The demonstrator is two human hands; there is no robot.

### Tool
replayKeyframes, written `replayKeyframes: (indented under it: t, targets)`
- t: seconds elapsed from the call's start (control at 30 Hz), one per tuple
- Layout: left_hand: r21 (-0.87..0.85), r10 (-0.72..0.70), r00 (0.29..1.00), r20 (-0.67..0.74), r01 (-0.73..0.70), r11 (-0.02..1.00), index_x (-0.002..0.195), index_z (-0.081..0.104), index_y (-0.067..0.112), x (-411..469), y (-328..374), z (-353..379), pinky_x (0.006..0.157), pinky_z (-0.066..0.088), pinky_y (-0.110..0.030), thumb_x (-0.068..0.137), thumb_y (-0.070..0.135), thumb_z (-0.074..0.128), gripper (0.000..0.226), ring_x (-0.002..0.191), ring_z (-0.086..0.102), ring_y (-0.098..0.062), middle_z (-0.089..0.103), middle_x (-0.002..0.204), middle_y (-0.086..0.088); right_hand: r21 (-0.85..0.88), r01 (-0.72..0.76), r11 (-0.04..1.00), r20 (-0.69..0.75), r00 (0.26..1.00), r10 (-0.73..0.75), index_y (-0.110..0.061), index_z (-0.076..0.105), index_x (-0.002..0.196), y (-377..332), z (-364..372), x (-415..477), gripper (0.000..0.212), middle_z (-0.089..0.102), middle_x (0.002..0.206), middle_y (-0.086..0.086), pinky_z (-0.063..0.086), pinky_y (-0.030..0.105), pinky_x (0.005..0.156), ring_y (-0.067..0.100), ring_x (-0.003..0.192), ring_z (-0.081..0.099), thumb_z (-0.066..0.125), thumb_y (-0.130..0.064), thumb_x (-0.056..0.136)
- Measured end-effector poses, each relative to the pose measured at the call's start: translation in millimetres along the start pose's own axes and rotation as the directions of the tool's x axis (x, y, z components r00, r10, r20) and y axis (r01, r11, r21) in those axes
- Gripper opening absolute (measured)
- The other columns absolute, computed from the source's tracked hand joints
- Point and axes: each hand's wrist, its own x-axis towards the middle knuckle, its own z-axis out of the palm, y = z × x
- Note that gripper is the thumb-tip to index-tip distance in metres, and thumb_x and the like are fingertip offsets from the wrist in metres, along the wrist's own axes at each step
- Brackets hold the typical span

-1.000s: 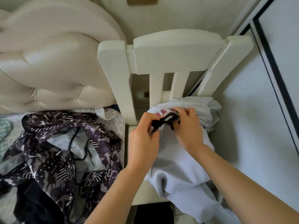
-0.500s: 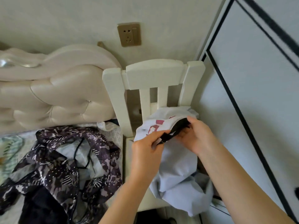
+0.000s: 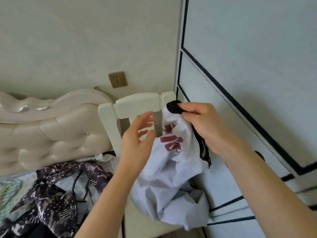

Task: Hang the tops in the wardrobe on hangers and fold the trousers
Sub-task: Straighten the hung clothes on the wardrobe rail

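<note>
From the head view we see the white top [image 3: 171, 152] hanging straight down from the right hand [image 3: 202, 124], so the cloth lies below and to the left of that grip, in front of the chair [image 3: 137, 103] and just beside the wardrobe door [image 3: 248, 83]. Its long axis runs roughly top to bottom: the black neck edge is uppermost, the red print faces us below it, and the crumpled lower part bunches over the chair seat. A thin black band trails down from under the right wrist. The right grip is clenched on the top, thumb and curled fingers pinching the black edge at its highest point. The left hand [image 3: 137, 145] is released, fingers spread and loosely bent, holding nothing; it sits just beside the top's left edge, and we cannot tell whether it touches the cloth, as it is blurred. To the left, a dark patterned garment [image 3: 56, 194] lies in a heap on the bed, below the padded headboard [image 3: 51, 127].
</note>
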Motion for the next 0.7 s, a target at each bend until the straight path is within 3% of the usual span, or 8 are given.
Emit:
replayKeyframes:
  t: [0.07,0.13,0.2,0.3,0.4,0.5,0.57,0.7]
  targets:
    - [-0.02,0.056,0.998,0.036,-0.055,0.998,0.133,0.051,0.033,9,23,6,0.1,0.044,-0.021,0.097,0.006,0.053,0.045,0.117,0.056,0.002,0.061,0.125,0.013,-0.084,0.075,0.994,0.021,0.997,-0.073,-0.034,0.075,0.1,-24,-17,-17,0.043,0.074,0.09,-0.018,0.056,0.033,0.089,0.018,0.098,0.068,0.048,-0.001,0.095]
    - [-0.059,0.097,0.988,0.123,-0.09,0.994,0.141,0.046,0.034,16,49,13,0.102,0.039,-0.012,0.103,0.016,0.045,0.042,0.123,0.049,0.009,0.057,0.134,0.016,-0.116,0.153,0.981,0.012,0.988,-0.153,-0.028,0.076,0.103,-45,-33,-33,0.039,0.071,0.091,-0.024,0.05,0.01,0.08,-0.003,0.093,0.066,0.049,-0.001,0.095]
    - [-0.107,0.14,0.962,0.235,-0.118,0.987,0.143,0.046,0.034,22,74,23,0.107,0.036,-0.016,0.106,0.029,0.036,0.039,0.126,0.047,0.008,0.056,0.137,0.017,-0.108,0.214,0.971,-0.04,0.975,-0.22,-0.033,0.077,0.095,-63,-45,-46,0.041,0.071,0.088,-0.024,0.046,0.004,0.077,-0.01,0.091,0.064,0.052,-0.001,0.094]
    - [-0.156,0.141,0.914,0.381,-0.087,0.984,0.126,0.062,0.034,28,104,43,0.109,0.042,-0.04,0.106,0.046,0.026,0.043,0.118,0.06,-0.004,0.067,0.123,0.01,-0.037,0.265,0.963,-0.133,0.954,-0.268,-0.041,0.077,0.085,-80,-64,-60,0.047,0.074,0.096,-0.019,0.051,0.021,0.088,-0.001,0.096,0.067,0.053,-0.002,0.093]
    - [-0.218,0.115,0.832,0.543,0.007,0.976,0.112,0.071,0.032,31,125,63,0.1,0.048,-0.043,0.102,0.059,0.027,0.052,0.109,0.067,-0.015,0.073,0.113,0.002,-0.008,0.285,0.958,-0.192,0.94,-0.281,-0.034,0.077,0.095,-93,-83,-75,0.04,0.074,0.101,-0.012,0.051,0.032,0.094,0.007,0.101,0.068,0.053,-0.002,0.094]
    - [-0.2,0.108,0.79,0.604,0.019,0.98,0.089,0.078,0.027,35,130,72,0.079,0.053,-0.032,0.105,0.04,0.039,0.044,0.086,0.072,-0.015,0.076,0.091,0.0,-0.041,0.236,0.971,-0.269,0.933,-0.238,-0.028,0.075,0.096,-99,-97,-89,0.027,0.075,0.097,-0.011,0.052,0.028,0.091,0.006,0.097,0.069,0.059,-0.006,0.093]
    - [-0.175,0.102,0.759,0.643,0.016,0.984,0.086,0.077,0.017,40,125,74,0.071,0.051,-0.029,0.104,0.029,0.045,0.039,0.075,0.068,-0.014,0.073,0.083,-0.003,-0.047,0.178,0.983,-0.309,0.933,-0.184,-0.025,0.075,0.095,-100,-104,-99,0.02,0.075,0.094,-0.011,0.052,0.025,0.086,0.004,0.093,0.07,0.063,-0.01,0.092]
    - [0.013,-0.023,0.657,0.753,0.02,1.0,0.09,0.076,0.017,42,125,82,0.076,0.054,-0.03,0.103,0.031,0.046,0.036,0.077,0.07,-0.014,0.076,0.087,-0.002,-0.136,0.112,0.984,-0.369,0.916,-0.156,-0.024,0.077,0.096,-96,-104,-117,0.017,0.075,0.094,-0.014,0.052,0.017,0.084,-0.001,0.092,0.068,0.063,-0.015,0.092]
